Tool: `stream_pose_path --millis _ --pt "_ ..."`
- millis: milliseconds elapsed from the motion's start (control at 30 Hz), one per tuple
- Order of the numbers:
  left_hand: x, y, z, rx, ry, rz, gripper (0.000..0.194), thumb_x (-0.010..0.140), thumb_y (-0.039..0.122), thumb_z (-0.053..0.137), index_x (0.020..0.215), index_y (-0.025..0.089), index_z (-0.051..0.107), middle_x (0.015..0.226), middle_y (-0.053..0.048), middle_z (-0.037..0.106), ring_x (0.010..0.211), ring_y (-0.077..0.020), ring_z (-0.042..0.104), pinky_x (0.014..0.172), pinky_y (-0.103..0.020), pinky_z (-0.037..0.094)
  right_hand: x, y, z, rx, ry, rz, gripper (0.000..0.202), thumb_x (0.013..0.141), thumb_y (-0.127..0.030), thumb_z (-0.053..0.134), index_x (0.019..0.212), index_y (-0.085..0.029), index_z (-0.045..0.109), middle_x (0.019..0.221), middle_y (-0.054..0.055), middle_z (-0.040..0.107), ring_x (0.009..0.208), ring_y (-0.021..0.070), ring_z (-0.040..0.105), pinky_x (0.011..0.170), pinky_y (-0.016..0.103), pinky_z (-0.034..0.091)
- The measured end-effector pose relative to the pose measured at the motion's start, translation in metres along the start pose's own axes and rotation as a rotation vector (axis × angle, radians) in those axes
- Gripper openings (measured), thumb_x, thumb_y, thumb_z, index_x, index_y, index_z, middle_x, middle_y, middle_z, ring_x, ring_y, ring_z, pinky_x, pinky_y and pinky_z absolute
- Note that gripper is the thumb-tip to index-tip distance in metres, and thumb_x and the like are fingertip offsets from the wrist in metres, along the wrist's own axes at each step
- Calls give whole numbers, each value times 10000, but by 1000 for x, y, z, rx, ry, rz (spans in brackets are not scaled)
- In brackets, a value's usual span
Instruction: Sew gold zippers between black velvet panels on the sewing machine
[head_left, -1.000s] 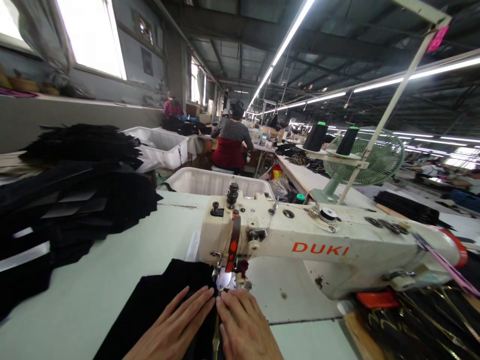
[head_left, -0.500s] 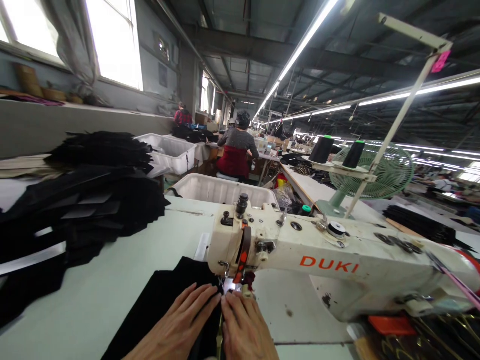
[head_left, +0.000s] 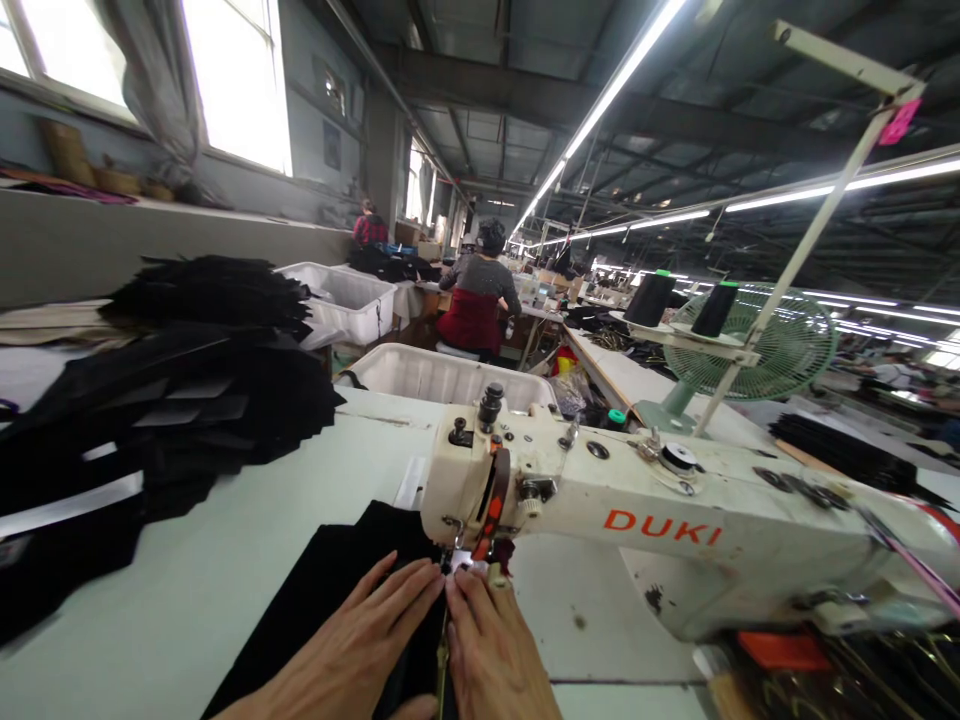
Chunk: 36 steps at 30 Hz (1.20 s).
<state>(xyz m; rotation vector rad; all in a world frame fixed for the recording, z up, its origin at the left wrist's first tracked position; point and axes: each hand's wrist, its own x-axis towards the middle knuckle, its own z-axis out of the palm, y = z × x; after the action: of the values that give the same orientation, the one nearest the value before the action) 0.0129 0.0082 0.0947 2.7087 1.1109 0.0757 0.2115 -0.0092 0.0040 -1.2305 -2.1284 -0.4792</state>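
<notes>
Black fabric [head_left: 322, 590] lies on the pale table and runs under the needle area of a white sewing machine [head_left: 570, 480] marked DUKI. My left hand [head_left: 367, 630] rests flat on this fabric, fingers stretched toward the presser foot. Close beside it, my right hand [head_left: 491, 640] lies palm down with fingers extended, its tips just in front of the lit needle area. Between the two hands runs a narrow gold-coloured strip [head_left: 442, 655] that looks like metal zipper teeth. My fingertips hide part of the stitching spot.
Piles of black cut pieces [head_left: 202, 400] cover the table's left side. A white plastic bin [head_left: 457, 375] stands behind the machine. Thread cones [head_left: 649, 298] sit on a stand before a green fan [head_left: 780, 340]. Brass-toothed zippers [head_left: 892, 660] lie lower right. A person [head_left: 480, 290] sits ahead.
The camera view has shifted slightly. Both hands stay on the fabric by the needle, and more of the gold-coloured strip shows between them.
</notes>
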Motion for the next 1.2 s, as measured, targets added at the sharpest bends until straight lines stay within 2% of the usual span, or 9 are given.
stream_pose_path --millis 167,333,433,600,800,933,1000,1100,1200 --pt "-5 -2 0 -100 22 26 719 857 341 648 1494 96 422 1519 -188 354 1394 -394 347 1103 -554 327 2 3 -7 -74 -24 -57 370 917 -221 549 1265 -119 625 1256 103 675 1123 296 651 921 376 588" --pt "-10 -9 10 -157 122 71 738 859 328 675 1524 196 387 1542 -147 368 1410 -379 329 1115 -568 299 5 4 -12 -70 -33 -85 366 944 -250 534 1263 -96 626 1264 117 671 1115 304 658 885 388 606" --pt "-11 -13 16 -120 203 136 790 854 297 686 1552 235 320 1545 -131 376 1405 -367 347 1110 -555 320 5 5 -14 -33 -77 -65 381 936 -219 535 1293 -111 613 1293 112 655 1135 299 650 895 397 604" --pt "-11 -16 24 -37 288 192 858 831 294 712 1565 217 276 1527 -161 405 1377 -383 398 1066 -572 390 4 4 -17 48 -140 17 408 923 -180 529 1324 -150 598 1315 79 645 1178 309 628 933 454 591" --pt "-3 -21 22 -13 270 185 713 860 322 676 1497 143 409 1511 -188 433 1386 -373 398 1070 -565 396 6 3 -18 110 -237 96 473 898 -116 531 1367 -164 565 1400 79 580 1277 299 554 1038 482 519" --pt "-1 -19 15 13 238 200 640 902 346 645 1475 147 441 1505 -170 453 1395 -335 405 1108 -565 351 12 0 -34 176 -302 90 502 885 -66 491 1379 -136 541 1418 103 558 1305 276 526 1075 487 480" --pt "-10 -10 15 15 238 188 581 968 356 576 1496 176 415 1526 -147 428 1413 -325 373 1122 -590 316 10 -6 -51 221 -325 106 517 878 -42 448 1382 -127 529 1422 114 550 1318 247 511 1094 463 461" --pt "-37 8 27 38 220 223 724 978 431 567 1577 211 224 1581 -136 311 1436 -345 317 1125 -589 311 -8 -17 -77 265 -311 132 590 846 -26 395 1424 -118 467 1427 121 542 1325 192 502 1086 371 471" --pt "-67 18 51 87 310 319 874 946 385 604 1599 235 41 1559 -114 355 1386 -314 428 1130 -486 354 -38 -32 -90 231 -220 -50 586 830 -67 430 1413 -107 464 1399 123 571 1311 199 513 1059 352 493"
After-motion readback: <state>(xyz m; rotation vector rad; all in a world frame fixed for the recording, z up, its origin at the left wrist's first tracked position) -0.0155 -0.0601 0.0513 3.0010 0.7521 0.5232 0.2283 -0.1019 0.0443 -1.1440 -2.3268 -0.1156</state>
